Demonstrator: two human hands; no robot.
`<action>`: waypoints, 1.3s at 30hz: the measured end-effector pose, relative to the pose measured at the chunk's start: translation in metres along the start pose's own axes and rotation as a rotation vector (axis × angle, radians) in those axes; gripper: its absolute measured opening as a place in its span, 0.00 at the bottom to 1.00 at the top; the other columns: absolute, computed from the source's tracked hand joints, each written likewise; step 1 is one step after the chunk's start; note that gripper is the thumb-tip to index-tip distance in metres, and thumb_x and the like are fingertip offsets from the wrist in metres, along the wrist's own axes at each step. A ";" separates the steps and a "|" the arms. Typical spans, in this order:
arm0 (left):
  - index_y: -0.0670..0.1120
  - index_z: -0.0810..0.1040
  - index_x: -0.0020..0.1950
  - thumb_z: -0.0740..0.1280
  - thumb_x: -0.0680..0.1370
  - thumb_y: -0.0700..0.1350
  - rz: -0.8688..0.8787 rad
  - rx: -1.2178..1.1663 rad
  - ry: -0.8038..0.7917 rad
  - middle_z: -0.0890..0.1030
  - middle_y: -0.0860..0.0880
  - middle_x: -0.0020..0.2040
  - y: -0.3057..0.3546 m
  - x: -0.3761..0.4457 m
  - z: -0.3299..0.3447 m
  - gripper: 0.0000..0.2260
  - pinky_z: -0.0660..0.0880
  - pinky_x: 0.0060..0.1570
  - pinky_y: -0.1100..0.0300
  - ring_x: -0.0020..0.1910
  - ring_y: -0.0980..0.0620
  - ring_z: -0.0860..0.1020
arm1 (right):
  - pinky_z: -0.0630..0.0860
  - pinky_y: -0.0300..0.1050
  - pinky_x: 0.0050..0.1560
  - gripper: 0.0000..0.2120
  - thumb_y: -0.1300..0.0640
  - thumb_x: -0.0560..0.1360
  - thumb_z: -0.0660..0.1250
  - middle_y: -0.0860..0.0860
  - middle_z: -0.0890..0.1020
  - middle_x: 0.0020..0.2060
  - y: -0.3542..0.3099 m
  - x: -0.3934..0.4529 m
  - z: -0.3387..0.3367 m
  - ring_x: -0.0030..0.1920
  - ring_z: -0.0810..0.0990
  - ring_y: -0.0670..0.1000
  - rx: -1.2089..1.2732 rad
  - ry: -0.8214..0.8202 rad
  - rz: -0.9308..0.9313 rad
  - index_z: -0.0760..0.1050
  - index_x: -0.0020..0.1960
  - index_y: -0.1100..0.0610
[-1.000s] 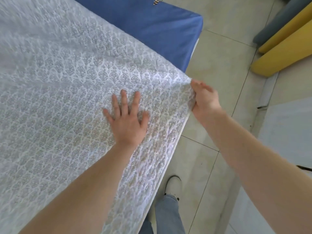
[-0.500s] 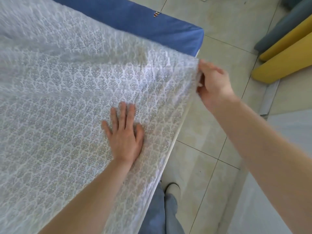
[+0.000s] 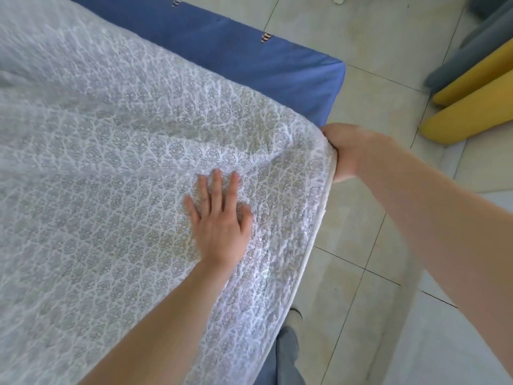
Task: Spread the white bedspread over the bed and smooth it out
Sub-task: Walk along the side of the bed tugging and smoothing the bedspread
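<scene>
The white bedspread [image 3: 111, 176], patterned with small grey motifs, covers most of the bed [image 3: 249, 51], whose blue sheet shows along the far edge and corner. My left hand [image 3: 219, 218] lies flat on the bedspread with its fingers spread, near the right edge. At that edge, near the corner, my right hand [image 3: 347, 151] grips the hem, which is lifted a little. A soft fold runs across the cloth between the two hands.
Pale floor tiles [image 3: 374, 245] lie to the right of the bed. Yellow and grey padded furniture [image 3: 472, 93] stands at the upper right. My own leg and shoe [image 3: 291, 343] are by the bed's near side.
My right hand, still gripping the bedspread's edge, has dropped lower and the raised cloth has settled. The view has shifted, so more blue sheet shows. The left hand stays flat on the cloth.
</scene>
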State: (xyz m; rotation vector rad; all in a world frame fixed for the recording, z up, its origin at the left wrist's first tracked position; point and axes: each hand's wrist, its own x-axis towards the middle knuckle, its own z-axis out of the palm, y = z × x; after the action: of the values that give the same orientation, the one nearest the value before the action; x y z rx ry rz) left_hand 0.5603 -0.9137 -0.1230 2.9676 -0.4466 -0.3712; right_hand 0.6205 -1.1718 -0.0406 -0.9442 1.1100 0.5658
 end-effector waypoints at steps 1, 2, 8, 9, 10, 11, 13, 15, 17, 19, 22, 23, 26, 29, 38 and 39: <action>0.54 0.44 0.82 0.42 0.82 0.59 0.007 -0.006 0.005 0.42 0.48 0.82 0.000 -0.001 0.000 0.28 0.43 0.76 0.36 0.80 0.45 0.38 | 0.83 0.52 0.44 0.12 0.58 0.78 0.65 0.56 0.86 0.50 -0.010 -0.003 0.006 0.47 0.85 0.56 0.034 0.004 -0.111 0.81 0.57 0.61; 0.54 0.46 0.82 0.42 0.83 0.58 0.010 -0.024 0.010 0.44 0.48 0.82 0.000 -0.002 -0.001 0.28 0.43 0.76 0.36 0.80 0.45 0.39 | 0.83 0.53 0.43 0.11 0.60 0.76 0.67 0.57 0.85 0.48 -0.020 -0.001 0.009 0.46 0.85 0.58 0.138 0.073 -0.277 0.81 0.56 0.62; 0.53 0.49 0.82 0.42 0.83 0.58 0.034 -0.021 0.020 0.46 0.48 0.82 0.000 -0.003 -0.002 0.27 0.47 0.76 0.35 0.81 0.44 0.41 | 0.67 0.43 0.33 0.13 0.66 0.73 0.62 0.52 0.69 0.29 -0.002 0.011 -0.024 0.36 0.68 0.52 0.292 0.543 -0.652 0.71 0.32 0.55; 0.53 0.48 0.82 0.43 0.83 0.57 0.032 -0.007 0.011 0.45 0.48 0.82 -0.001 -0.003 0.000 0.27 0.47 0.76 0.35 0.81 0.44 0.40 | 0.73 0.43 0.33 0.10 0.68 0.73 0.61 0.54 0.73 0.31 0.003 0.014 -0.028 0.37 0.73 0.54 0.294 0.458 -0.528 0.74 0.36 0.58; 0.53 0.47 0.82 0.44 0.82 0.57 0.029 -0.003 0.006 0.44 0.47 0.82 -0.002 -0.002 0.001 0.28 0.46 0.76 0.35 0.81 0.44 0.40 | 0.79 0.44 0.37 0.08 0.66 0.74 0.60 0.56 0.79 0.37 0.001 0.016 -0.027 0.41 0.79 0.56 0.307 0.316 -0.394 0.77 0.43 0.61; 0.53 0.47 0.82 0.44 0.82 0.57 0.029 0.002 0.000 0.43 0.47 0.82 -0.001 -0.002 0.001 0.28 0.46 0.76 0.35 0.80 0.44 0.39 | 0.82 0.49 0.46 0.10 0.61 0.76 0.59 0.56 0.84 0.45 -0.006 0.013 -0.026 0.47 0.83 0.56 0.296 0.199 -0.281 0.79 0.49 0.62; 0.52 0.44 0.82 0.44 0.82 0.57 0.037 0.017 -0.008 0.41 0.46 0.82 -0.001 -0.001 -0.001 0.28 0.45 0.76 0.35 0.80 0.43 0.38 | 0.80 0.51 0.53 0.18 0.49 0.78 0.58 0.52 0.85 0.52 -0.024 0.009 -0.019 0.52 0.85 0.54 0.230 0.100 -0.160 0.81 0.47 0.61; 0.52 0.41 0.82 0.45 0.83 0.58 0.056 0.042 -0.019 0.39 0.46 0.82 -0.002 0.003 -0.001 0.29 0.44 0.76 0.35 0.80 0.43 0.37 | 0.83 0.47 0.40 0.17 0.49 0.80 0.59 0.52 0.86 0.43 -0.042 0.006 -0.004 0.41 0.87 0.51 0.092 0.067 -0.129 0.82 0.44 0.58; 0.52 0.42 0.82 0.46 0.82 0.58 0.086 0.055 -0.009 0.40 0.45 0.82 -0.004 0.010 -0.002 0.30 0.45 0.76 0.35 0.80 0.42 0.38 | 0.82 0.47 0.33 0.08 0.55 0.79 0.64 0.53 0.84 0.38 -0.059 0.003 0.010 0.34 0.85 0.51 0.060 0.118 -0.272 0.78 0.46 0.58; 0.52 0.46 0.82 0.47 0.82 0.59 0.120 0.034 0.007 0.43 0.45 0.82 -0.005 0.016 -0.004 0.29 0.46 0.76 0.35 0.80 0.41 0.40 | 0.81 0.47 0.35 0.04 0.60 0.76 0.67 0.56 0.80 0.37 -0.071 0.000 0.006 0.35 0.81 0.53 0.192 0.272 -0.667 0.74 0.43 0.59; 0.53 0.43 0.82 0.44 0.82 0.60 0.121 0.031 -0.036 0.39 0.47 0.82 -0.005 0.018 -0.006 0.30 0.45 0.76 0.35 0.80 0.43 0.38 | 0.70 0.46 0.37 0.08 0.62 0.75 0.62 0.53 0.72 0.33 -0.060 -0.011 -0.015 0.35 0.71 0.52 0.024 0.485 -0.895 0.70 0.37 0.57; 0.53 0.40 0.82 0.42 0.81 0.60 0.111 0.040 -0.058 0.37 0.47 0.81 -0.005 0.018 -0.008 0.30 0.45 0.76 0.35 0.80 0.43 0.36 | 0.69 0.45 0.39 0.10 0.62 0.75 0.62 0.50 0.72 0.32 -0.054 -0.010 -0.024 0.34 0.70 0.50 -0.096 0.546 -0.809 0.69 0.36 0.56; 0.53 0.33 0.80 0.32 0.80 0.61 0.094 0.090 -0.106 0.31 0.47 0.80 -0.001 0.024 -0.015 0.29 0.43 0.75 0.35 0.78 0.42 0.32 | 0.73 0.42 0.38 0.13 0.66 0.76 0.62 0.49 0.69 0.32 -0.055 -0.003 -0.035 0.29 0.69 0.45 -0.163 0.545 -0.482 0.66 0.36 0.54; 0.55 0.32 0.79 0.28 0.78 0.62 0.089 0.052 -0.103 0.32 0.46 0.80 0.007 0.039 -0.019 0.30 0.42 0.75 0.34 0.78 0.42 0.32 | 0.75 0.38 0.34 0.04 0.63 0.75 0.65 0.51 0.73 0.34 -0.075 -0.007 -0.023 0.31 0.73 0.48 0.210 0.362 -0.335 0.75 0.45 0.55; 0.55 0.45 0.82 0.46 0.82 0.57 0.022 0.029 -0.010 0.43 0.46 0.82 0.033 0.064 -0.013 0.28 0.44 0.75 0.34 0.80 0.41 0.41 | 0.64 0.36 0.24 0.15 0.66 0.77 0.62 0.49 0.71 0.20 -0.133 0.007 -0.012 0.21 0.68 0.48 -0.139 0.372 -0.568 0.71 0.32 0.58; 0.55 0.45 0.82 0.45 0.82 0.58 0.010 0.019 -0.010 0.44 0.47 0.82 0.037 0.065 -0.012 0.28 0.43 0.76 0.35 0.81 0.42 0.41 | 0.65 0.38 0.28 0.12 0.69 0.73 0.59 0.53 0.70 0.25 -0.146 0.008 -0.009 0.27 0.68 0.50 -0.106 0.431 -0.760 0.70 0.34 0.58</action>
State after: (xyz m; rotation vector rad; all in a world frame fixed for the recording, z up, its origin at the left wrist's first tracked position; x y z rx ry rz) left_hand 0.6140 -0.9674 -0.1201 2.9825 -0.4683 -0.3835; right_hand 0.7345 -1.2544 0.0017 -1.5203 0.9959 -0.2161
